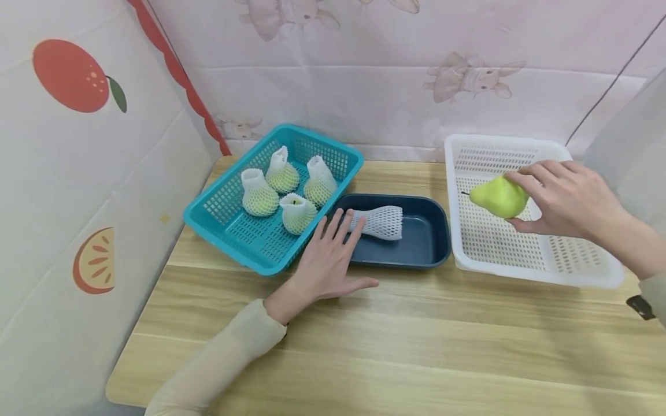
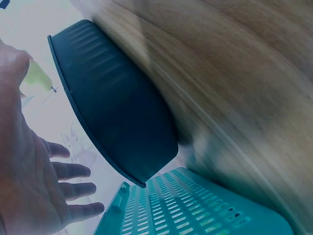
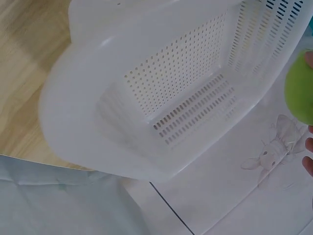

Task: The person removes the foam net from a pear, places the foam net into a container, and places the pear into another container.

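Over the white basket, my right hand grips a bare green pear by its round end, the stem pointing left. At the right wrist view's edge, part of the same pear shows beside the fingertips. My left hand has its fingers straight and spread, reaching over the near left rim of a dark blue tray. In that tray lies a white foam net sleeve, its left end partly behind my fingertips. From low down, the left wrist view shows the tray's outer side and my extended fingers.
Left of the tray, a teal basket holds several pears in white foam nets. All three containers stand on a wooden table against a wall covering printed with rabbits. Another printed wall closes the left side.
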Tool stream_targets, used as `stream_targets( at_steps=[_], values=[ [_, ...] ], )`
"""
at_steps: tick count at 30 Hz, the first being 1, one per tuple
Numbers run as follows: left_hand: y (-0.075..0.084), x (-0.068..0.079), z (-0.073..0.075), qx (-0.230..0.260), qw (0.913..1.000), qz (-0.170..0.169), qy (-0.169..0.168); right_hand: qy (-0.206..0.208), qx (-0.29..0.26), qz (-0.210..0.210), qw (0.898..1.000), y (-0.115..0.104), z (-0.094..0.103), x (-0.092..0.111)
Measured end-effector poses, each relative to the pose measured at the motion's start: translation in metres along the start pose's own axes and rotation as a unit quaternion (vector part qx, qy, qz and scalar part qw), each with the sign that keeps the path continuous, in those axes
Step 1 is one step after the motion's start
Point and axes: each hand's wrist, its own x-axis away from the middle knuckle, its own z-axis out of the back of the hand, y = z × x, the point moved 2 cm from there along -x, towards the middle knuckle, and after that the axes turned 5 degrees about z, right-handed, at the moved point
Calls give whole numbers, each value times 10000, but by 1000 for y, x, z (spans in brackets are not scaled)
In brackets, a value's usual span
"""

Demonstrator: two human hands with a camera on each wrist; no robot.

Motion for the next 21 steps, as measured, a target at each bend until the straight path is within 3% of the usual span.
stream_targets(
  at_steps=[5, 12, 21],
  values=[
    [-1, 2, 1, -49, 9999, -46, 100, -552, -8, -74, 9984, 10, -10, -1],
    [0, 2, 2, -67, 9999, -71, 116, -1488, -92, -68, 9888, 23, -29, -1],
    [1, 3, 0, -261, 9986, -149, 430, -2175, -27, -240, 9758, 35, -52, -5]
  ],
)
